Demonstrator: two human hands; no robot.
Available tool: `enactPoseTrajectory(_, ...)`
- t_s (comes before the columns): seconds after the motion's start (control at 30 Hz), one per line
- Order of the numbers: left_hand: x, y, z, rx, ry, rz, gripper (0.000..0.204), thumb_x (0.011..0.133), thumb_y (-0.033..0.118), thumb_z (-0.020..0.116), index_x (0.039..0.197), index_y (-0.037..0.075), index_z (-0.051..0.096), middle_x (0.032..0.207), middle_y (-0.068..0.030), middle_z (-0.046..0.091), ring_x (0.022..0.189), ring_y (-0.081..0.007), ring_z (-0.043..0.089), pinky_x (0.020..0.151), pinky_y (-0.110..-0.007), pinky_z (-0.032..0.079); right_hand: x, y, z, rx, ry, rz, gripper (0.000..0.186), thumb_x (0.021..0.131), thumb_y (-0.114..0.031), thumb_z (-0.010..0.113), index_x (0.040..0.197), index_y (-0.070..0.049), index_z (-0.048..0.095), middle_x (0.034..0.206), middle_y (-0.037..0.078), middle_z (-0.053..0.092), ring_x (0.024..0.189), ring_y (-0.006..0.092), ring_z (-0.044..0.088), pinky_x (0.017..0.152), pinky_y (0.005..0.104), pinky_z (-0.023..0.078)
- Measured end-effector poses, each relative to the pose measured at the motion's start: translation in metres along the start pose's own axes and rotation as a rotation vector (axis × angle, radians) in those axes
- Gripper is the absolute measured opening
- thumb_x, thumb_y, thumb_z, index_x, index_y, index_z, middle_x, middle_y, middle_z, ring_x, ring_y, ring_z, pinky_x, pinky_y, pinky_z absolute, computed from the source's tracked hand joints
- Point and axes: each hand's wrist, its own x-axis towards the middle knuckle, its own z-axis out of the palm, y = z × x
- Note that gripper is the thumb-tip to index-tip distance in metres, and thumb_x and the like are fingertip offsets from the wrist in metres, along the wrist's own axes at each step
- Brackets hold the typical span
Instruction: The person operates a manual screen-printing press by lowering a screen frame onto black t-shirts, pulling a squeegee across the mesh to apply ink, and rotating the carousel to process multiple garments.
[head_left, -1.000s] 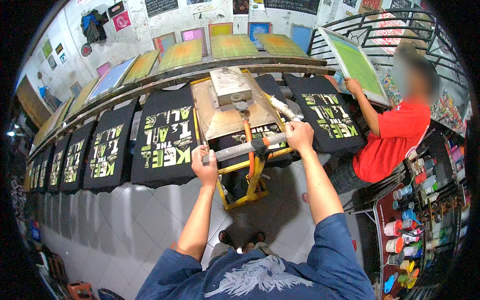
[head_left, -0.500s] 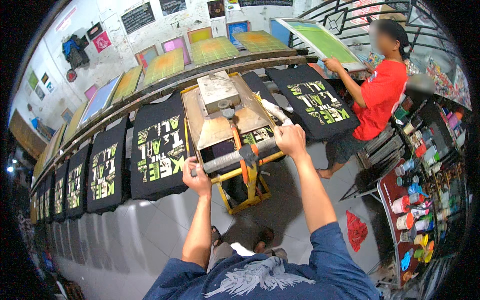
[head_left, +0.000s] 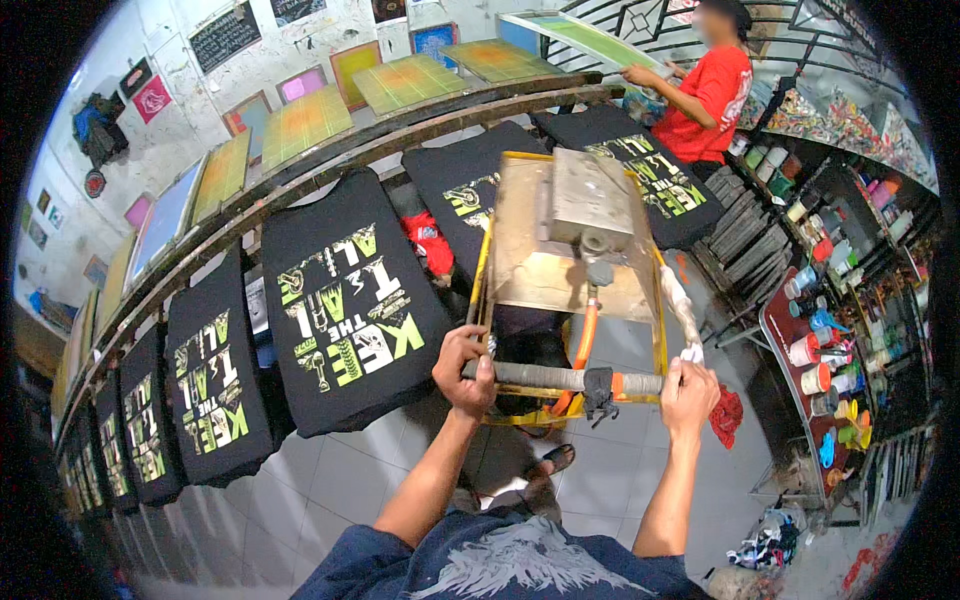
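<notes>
My left hand (head_left: 465, 372) is closed around the left end of a grey tape-wrapped handle bar (head_left: 540, 376). At the bar's other end, my right hand (head_left: 690, 395) grips it beside a white-wrapped side rail (head_left: 676, 300). The bar belongs to a yellow-framed flash dryer (head_left: 520, 255) with a wide metal plate and a metal box (head_left: 592, 205) on top. An orange hose (head_left: 586, 335) runs down from a valve to the bar, near a black cloth knot (head_left: 600, 392). Just left of the dryer lies a printed black T-shirt (head_left: 345, 300) on a board.
More printed black T-shirts (head_left: 205, 370) line the long rack (head_left: 330, 165). Behind stand framed screens (head_left: 305, 125). A person in a red shirt (head_left: 712, 105) holds a green screen (head_left: 590, 45). At right are a table of ink pots (head_left: 815, 378) and a red cloth (head_left: 726, 416) on the floor.
The dryer, with both my hands on its bar, has shifted right along the rack and is now level across my front. A T-shirt it partly covered is now exposed. My view has turned too.
</notes>
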Motion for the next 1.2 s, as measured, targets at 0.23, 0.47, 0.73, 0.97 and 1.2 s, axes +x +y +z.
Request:
enactPoseTrajectory(0.23,0.02,-0.023,-0.014,-0.108,-0.104,-0.052,0.042,0.09,0.035,0.061,0.07,-0.001,0.058,0.076,-0.0136,0.067,0.091,-0.034,0.071,0.082,-0.042,0.053,-0.043,-0.05,-0.024,-0.063,-0.002,0.188,0.033,0.096,-0.029,0.061,0.078,-0.004,0.073,0.079,0.02,0.07,0.076,0.0416,0.066,0.07,0.054,0.049)
enactPoseTrajectory(0.47,0.062,-0.088,-0.06,-0.231,-0.143,-0.157,0.055,0.092,0.046,0.058,0.071,-0.004,0.061,0.093,-0.0196,0.074,0.088,-0.0251,0.07,0.075,-0.035,0.052,-0.063,-0.133,-0.017,0.066,0.004,0.086,0.042,0.095,-0.034,0.068,0.07,-0.003,0.058,0.066,0.019,0.06,0.063,0.0416,0.059,0.061,0.0529,0.043)
enactPoseTrajectory(0.73,0.124,-0.138,-0.129,-0.29,-0.163,-0.341,0.037,0.099,0.031,0.046,0.072,0.006,0.051,0.118,-0.0257,0.073,0.082,-0.0208,0.066,0.072,-0.03,0.055,-0.079,-0.23,-0.025,0.285,-0.296,-0.18,0.044,0.096,-0.044,0.067,0.106,-0.001,0.066,0.08,0.018,0.067,0.074,0.0377,0.071,0.065,0.0484,0.056)
enactPoseTrajectory(0.97,0.131,-0.142,-0.139,-0.445,-0.119,-0.607,0.038,0.096,0.02,0.045,0.1,-0.004,0.074,0.124,-0.0208,0.072,0.111,-0.0234,0.07,0.087,-0.032,0.054,-0.075,-0.234,-0.016,0.418,-0.308,-0.278,0.046,0.093,-0.038,0.073,0.124,-0.004,0.069,0.083,0.014,0.073,0.063,0.0328,0.071,0.056,0.0437,0.057)
enactPoseTrajectory(1.2,0.131,-0.121,-0.155,-0.094,-0.291,-0.377,0.051,0.096,0.03,0.042,0.118,-0.002,0.075,0.123,-0.0135,0.075,0.117,-0.0242,0.066,0.104,-0.035,0.044,-0.09,-0.236,-0.004,0.399,0.011,-0.168,0.026,0.088,-0.034,0.078,0.096,-0.009,0.078,0.074,0.01,0.074,0.058,0.0283,0.071,0.054,0.0392,0.056)
